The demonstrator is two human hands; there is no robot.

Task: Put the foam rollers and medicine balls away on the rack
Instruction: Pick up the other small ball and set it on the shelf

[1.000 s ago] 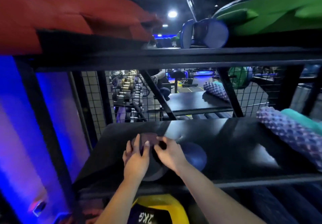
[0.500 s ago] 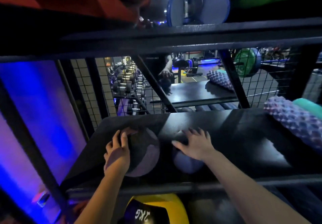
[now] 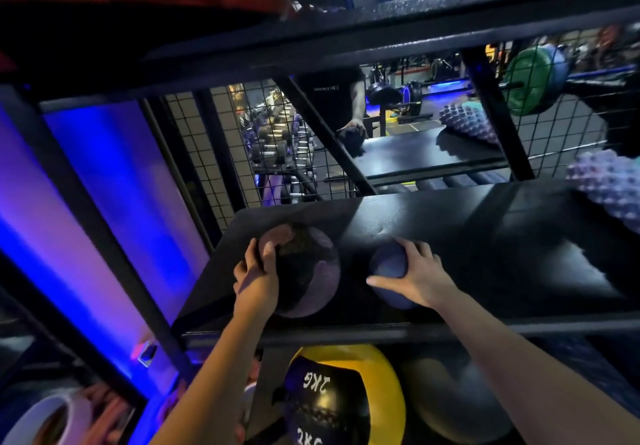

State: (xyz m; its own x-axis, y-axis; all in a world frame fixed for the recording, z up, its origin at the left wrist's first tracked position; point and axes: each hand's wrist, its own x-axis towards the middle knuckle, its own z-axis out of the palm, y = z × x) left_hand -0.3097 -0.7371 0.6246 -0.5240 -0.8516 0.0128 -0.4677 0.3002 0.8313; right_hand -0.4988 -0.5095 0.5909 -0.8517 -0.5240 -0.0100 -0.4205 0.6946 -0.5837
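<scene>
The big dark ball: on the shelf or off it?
On it: the dark ball rests on the shelf, left hand gripping its side.

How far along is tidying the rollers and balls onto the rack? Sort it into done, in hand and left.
Done: a foam roller lies at the right end of the middle shelf, and a yellow 2KG ball sits below. In hand: the left hand holds a dark ball and the right hand a smaller blue ball, both resting on that shelf. Left: releasing them; other gear is not visible.

The right grip (image 3: pixel 420 276) moved off the dark ball (image 3: pixel 310 268) (onto the blue ball (image 3: pixel 385 264)).
</scene>
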